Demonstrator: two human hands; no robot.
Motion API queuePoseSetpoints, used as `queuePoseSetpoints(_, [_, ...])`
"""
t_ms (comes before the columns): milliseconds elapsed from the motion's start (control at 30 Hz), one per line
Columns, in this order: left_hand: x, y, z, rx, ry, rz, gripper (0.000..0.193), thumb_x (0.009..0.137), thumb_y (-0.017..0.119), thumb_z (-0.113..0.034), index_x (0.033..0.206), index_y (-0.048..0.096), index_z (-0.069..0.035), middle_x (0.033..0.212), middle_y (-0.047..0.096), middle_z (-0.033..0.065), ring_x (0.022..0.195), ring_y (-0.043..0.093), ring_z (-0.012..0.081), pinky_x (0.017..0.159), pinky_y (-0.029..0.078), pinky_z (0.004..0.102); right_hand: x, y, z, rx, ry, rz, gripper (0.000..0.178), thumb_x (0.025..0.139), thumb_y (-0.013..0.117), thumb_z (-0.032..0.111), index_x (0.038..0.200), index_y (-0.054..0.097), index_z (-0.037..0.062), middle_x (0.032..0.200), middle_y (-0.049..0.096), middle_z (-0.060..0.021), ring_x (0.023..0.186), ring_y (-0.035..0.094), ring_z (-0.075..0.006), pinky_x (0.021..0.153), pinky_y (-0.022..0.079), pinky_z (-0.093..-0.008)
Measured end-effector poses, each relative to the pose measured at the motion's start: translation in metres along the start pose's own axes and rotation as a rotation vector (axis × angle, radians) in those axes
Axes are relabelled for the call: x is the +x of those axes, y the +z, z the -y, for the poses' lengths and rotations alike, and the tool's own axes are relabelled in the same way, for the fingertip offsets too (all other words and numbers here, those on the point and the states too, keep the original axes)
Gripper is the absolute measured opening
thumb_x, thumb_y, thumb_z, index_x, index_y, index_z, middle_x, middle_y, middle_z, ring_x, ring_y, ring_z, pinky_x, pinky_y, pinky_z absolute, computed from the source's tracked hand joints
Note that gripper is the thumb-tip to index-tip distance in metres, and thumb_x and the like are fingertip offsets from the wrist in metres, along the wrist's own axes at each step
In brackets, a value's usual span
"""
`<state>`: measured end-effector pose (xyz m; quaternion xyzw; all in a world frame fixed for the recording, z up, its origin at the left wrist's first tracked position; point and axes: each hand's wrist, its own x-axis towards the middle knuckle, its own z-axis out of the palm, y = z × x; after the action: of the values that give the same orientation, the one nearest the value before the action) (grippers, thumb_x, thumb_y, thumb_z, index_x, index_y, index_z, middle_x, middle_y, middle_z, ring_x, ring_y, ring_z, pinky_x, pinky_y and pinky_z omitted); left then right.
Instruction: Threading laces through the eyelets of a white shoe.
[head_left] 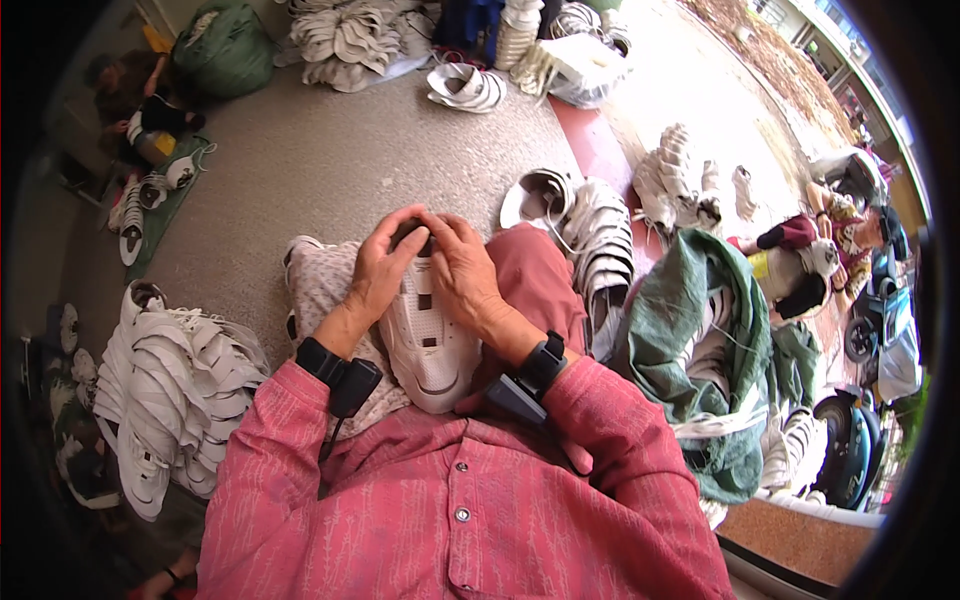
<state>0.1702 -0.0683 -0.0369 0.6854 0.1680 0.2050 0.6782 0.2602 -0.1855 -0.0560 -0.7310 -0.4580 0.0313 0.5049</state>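
Note:
A white shoe upper [428, 345] lies lengthwise across my lap, its rounded toe toward my body. Perforations and dark square patches run along its middle. My left hand [380, 262] grips the dark-lined opening at the far end, thumb and fingers bent over the edge. From the other side, my right hand [464, 268] closes on the same end, and the fingertips of both hands meet there. Whatever small thing may be between the fingertips is hidden. Under the upper is a pale patterned cloth [325, 290] over my left leg.
Stacked white uppers [185, 390] stand at my left, with another nested row [600, 245] beyond my right knee. An open green sack [690, 330] holding more uppers is close on the right. Other people sit at the far left [150, 115] and right [845, 240]; scooters [850, 440] stand beyond.

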Motion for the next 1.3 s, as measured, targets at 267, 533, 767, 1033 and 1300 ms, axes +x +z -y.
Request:
queuePoseSetpoints(267, [0.017,-0.013,0.038,-0.058,-0.007,-0.101,0.033,0.096,0.05,-0.011,0.127,0.055,0.001,0.12,0.06,0.0082,0.11,0.055,0.013,0.097,0.042,0.0257,0.018,-0.001,-0.029,0.145,0.063,0.135,0.037,0.092,0.05,0.015,0.127,0.053,0.0035,0.113,0.056,-0.0216,0.103,0.056,-0.0344,0.089,0.046,-0.0372])
queuePoseSetpoints(533, [0.003,-0.011,0.013,0.035,-0.149,-0.052,0.033,0.098,0.051,-0.025,0.119,0.061,-0.001,0.125,0.058,0.0103,0.113,0.056,0.0176,0.098,0.043,0.0286,-0.137,-0.238,-0.067,-0.011,0.443,0.043,0.017,0.087,0.063,0.004,0.104,0.065,0.0027,0.086,0.064,-0.0006,0.078,0.055,-0.0076,0.069,0.046,-0.0233])
queuePoseSetpoints(767, [-0.004,-0.013,0.006,0.111,-0.147,0.042,0.04,0.097,0.053,-0.033,0.121,0.058,-0.002,0.134,0.05,0.0089,0.119,0.05,0.0175,0.103,0.037,0.0284,-0.287,-0.383,-0.099,-0.594,0.814,0.209,0.006,0.076,0.066,0.007,0.079,0.071,0.0035,0.072,0.065,-0.0101,0.068,0.063,-0.0175,0.066,0.05,-0.0316])
queuePoseSetpoints(1033, [-0.007,-0.015,0.005,0.218,-0.133,0.075,0.044,0.096,0.053,-0.034,0.129,0.053,-0.006,0.124,0.056,0.0078,0.118,0.05,0.0163,0.101,0.038,0.0277,-0.343,-0.37,-0.134,-0.987,0.678,0.266,0.02,0.072,0.067,0.01,0.092,0.069,0.0152,0.091,0.058,-0.0078,0.087,0.062,-0.0303,0.072,0.05,-0.0408])
queuePoseSetpoints(1300, [-0.011,-0.012,-0.001,0.198,-0.189,0.059,0.042,0.095,0.054,-0.032,0.129,0.053,-0.006,0.124,0.056,0.007,0.116,0.051,0.0161,0.101,0.038,0.0272,-0.342,-0.365,-0.138,-1.108,0.56,0.277,0.003,0.076,0.063,0.015,0.074,0.064,0.0126,0.085,0.057,-0.0076,0.084,0.062,-0.0292,0.071,0.05,-0.042])
